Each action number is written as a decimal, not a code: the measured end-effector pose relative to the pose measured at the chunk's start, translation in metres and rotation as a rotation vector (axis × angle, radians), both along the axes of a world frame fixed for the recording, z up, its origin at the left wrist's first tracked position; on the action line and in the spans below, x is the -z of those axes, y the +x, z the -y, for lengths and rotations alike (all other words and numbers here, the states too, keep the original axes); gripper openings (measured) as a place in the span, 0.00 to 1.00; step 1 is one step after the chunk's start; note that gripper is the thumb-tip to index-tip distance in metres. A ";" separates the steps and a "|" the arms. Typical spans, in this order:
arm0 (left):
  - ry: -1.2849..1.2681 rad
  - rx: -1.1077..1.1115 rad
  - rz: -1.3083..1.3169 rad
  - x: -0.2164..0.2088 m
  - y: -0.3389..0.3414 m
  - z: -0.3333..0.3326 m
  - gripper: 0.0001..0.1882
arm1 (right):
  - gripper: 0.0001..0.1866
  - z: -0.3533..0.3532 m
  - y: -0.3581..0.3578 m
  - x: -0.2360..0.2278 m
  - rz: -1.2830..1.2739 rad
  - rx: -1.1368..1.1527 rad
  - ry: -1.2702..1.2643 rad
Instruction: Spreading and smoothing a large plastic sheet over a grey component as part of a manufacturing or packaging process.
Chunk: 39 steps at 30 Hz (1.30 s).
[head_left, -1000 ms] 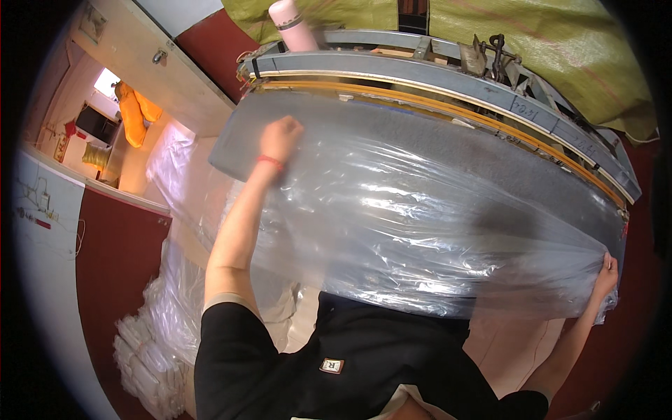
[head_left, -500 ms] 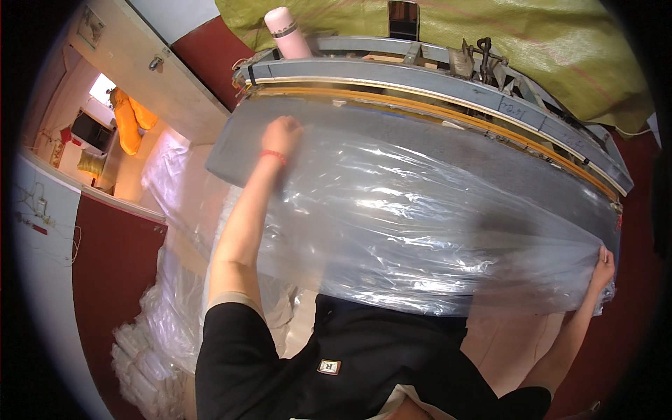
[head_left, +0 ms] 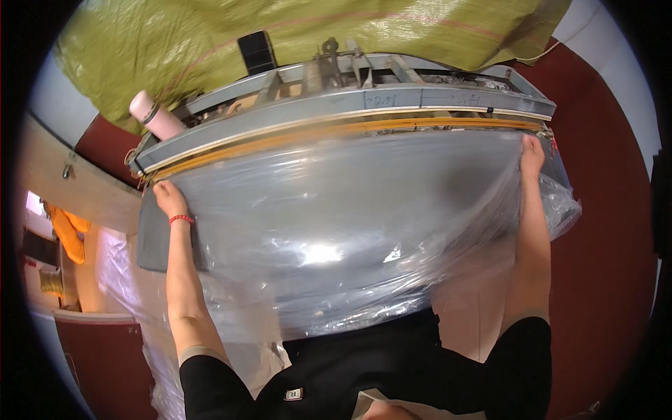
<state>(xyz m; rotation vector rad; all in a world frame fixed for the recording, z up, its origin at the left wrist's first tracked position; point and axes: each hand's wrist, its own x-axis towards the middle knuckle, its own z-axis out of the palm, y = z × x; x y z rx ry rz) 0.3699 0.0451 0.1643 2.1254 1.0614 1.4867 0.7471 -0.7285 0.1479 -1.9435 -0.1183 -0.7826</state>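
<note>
A wide clear plastic sheet or bag [head_left: 336, 231] lies spread over the grey bed [head_left: 150, 241] of a sealing machine. My left hand [head_left: 168, 198], with a red band at the wrist, presses the sheet's far left corner close to the yellow sealing bar [head_left: 350, 133]. My right hand [head_left: 532, 152] holds the sheet's far right corner at the bar's right end. Both arms are stretched wide apart. The sheet's near edge hangs down toward my black shirt.
The machine's grey metal frame [head_left: 364, 98] rises behind the bar. A pink bottle [head_left: 155, 115] stands at its left end. A green woven tarp [head_left: 280, 35] hangs behind. More clear plastic [head_left: 126, 280] is heaped at the lower left. The floor [head_left: 602, 266] is dark red.
Both hands have carried the sheet's far edge forward up to the sealing bar. The right hand moved from the near right edge to the far right corner. The view swung left.
</note>
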 end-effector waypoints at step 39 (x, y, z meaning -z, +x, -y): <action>-0.195 0.397 -0.232 0.001 -0.161 0.250 0.11 | 0.30 0.154 -0.171 0.017 -0.509 0.078 1.010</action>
